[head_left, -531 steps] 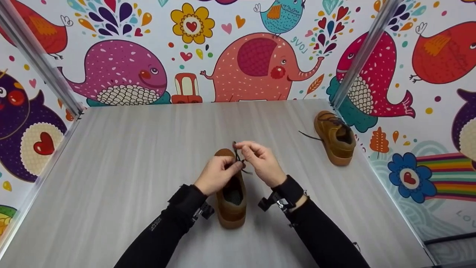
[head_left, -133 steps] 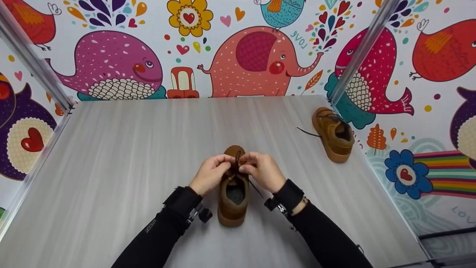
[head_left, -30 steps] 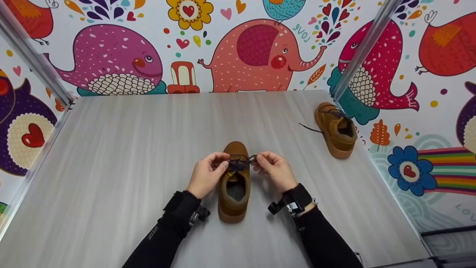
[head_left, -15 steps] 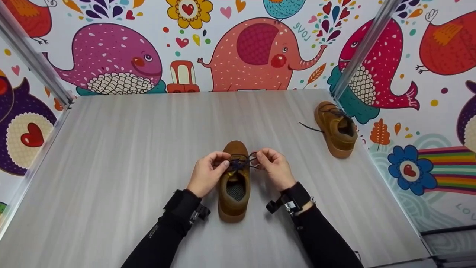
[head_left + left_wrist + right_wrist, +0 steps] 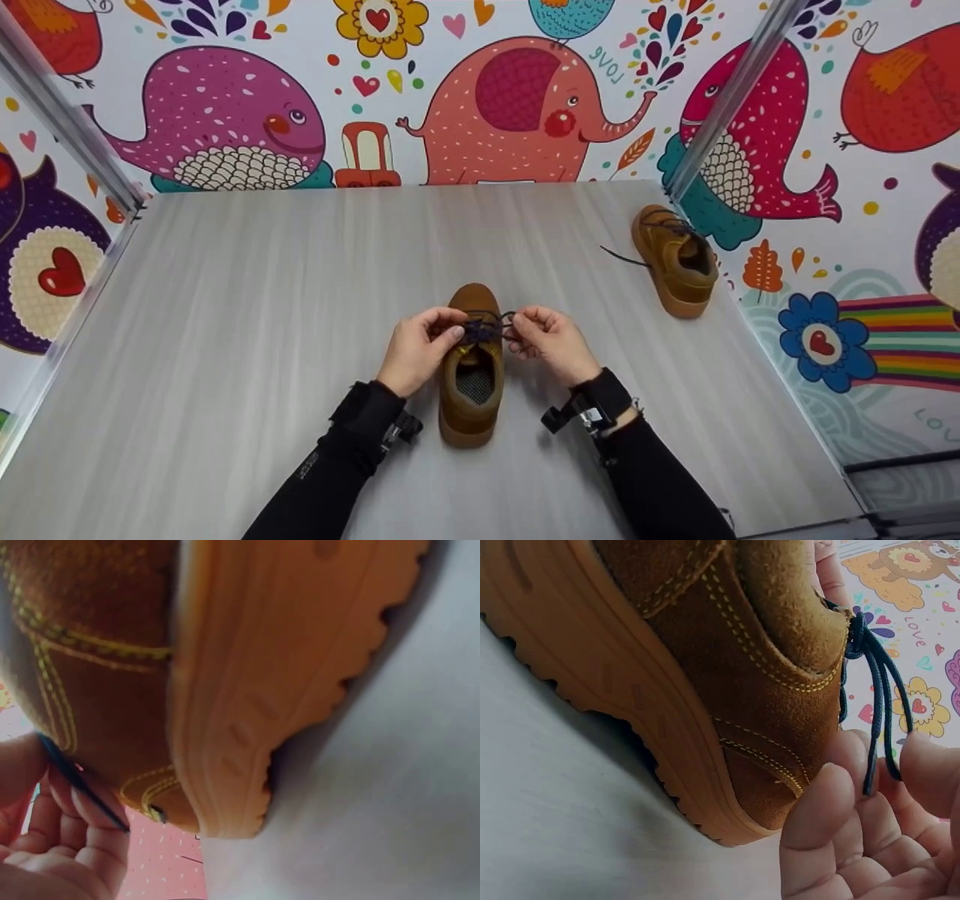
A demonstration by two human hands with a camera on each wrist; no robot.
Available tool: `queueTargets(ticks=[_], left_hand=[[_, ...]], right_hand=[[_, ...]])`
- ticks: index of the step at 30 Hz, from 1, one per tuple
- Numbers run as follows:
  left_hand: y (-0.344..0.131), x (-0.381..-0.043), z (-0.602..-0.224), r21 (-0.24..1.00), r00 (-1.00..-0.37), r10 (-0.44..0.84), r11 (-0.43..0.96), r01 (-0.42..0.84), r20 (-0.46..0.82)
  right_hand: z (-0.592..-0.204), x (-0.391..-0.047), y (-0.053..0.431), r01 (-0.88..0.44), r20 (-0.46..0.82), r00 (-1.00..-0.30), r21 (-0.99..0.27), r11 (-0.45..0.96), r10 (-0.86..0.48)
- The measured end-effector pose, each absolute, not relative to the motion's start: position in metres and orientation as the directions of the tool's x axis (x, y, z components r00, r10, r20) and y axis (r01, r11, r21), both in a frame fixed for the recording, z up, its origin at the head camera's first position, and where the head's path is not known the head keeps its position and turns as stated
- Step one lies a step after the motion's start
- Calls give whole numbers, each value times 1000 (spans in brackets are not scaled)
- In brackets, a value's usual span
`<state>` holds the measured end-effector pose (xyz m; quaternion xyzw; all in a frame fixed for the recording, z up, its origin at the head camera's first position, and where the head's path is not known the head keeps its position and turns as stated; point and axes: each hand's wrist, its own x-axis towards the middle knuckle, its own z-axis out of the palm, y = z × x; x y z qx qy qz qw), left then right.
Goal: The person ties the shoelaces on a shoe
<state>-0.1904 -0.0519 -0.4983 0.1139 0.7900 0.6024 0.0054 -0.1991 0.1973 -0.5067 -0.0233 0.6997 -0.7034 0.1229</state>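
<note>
A brown suede shoe (image 5: pixel 469 429) with a tan sole stands in front of me, toe pointing away. Its dark shoelace (image 5: pixel 480 330) is knotted over the tongue; the knot (image 5: pixel 853 645) shows up close in the right wrist view. On the shoe's left side, my left hand (image 5: pixel 414 351) pinches lace between thumb and forefinger. That lace (image 5: pixel 88 791) crosses the fingers in the left wrist view. My right hand (image 5: pixel 556 343), to the right of the shoe, pinches a lace loop with thumb and fingertips. Dark strands (image 5: pixel 885 709) run from the knot down to those fingers.
A second brown shoe (image 5: pixel 679 266) stands at the back right near the wall, one lace end (image 5: pixel 624 256) trailing left on the grey tabletop (image 5: pixel 262 315). Printed panels (image 5: pixel 247 120) with metal corner posts (image 5: pixel 731 101) enclose the back and sides.
Earlier both hands held lace together above the shoe, with a loop upright. Now they are apart on either side and the knot lies low. Over the last second, only the right fingers shifted slightly.
</note>
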Motion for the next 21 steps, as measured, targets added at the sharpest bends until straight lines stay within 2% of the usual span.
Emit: queueTargets(ticks=[10,16,21], left_hand=[[-53,-188,-500,948,-965,206,241,210,161],[-51,-186,-496,938,-945,268,236,252,187],[-49,-184,-492,932,-933,298,232,278,204]], right_hand=[[-507,-195,202,50,-77,-977,-989,138,-196],[-506,-188,207,42,-75,-975,-986,161,-207],[-508,-182,213,37,-97,-963,-972,232,-252]])
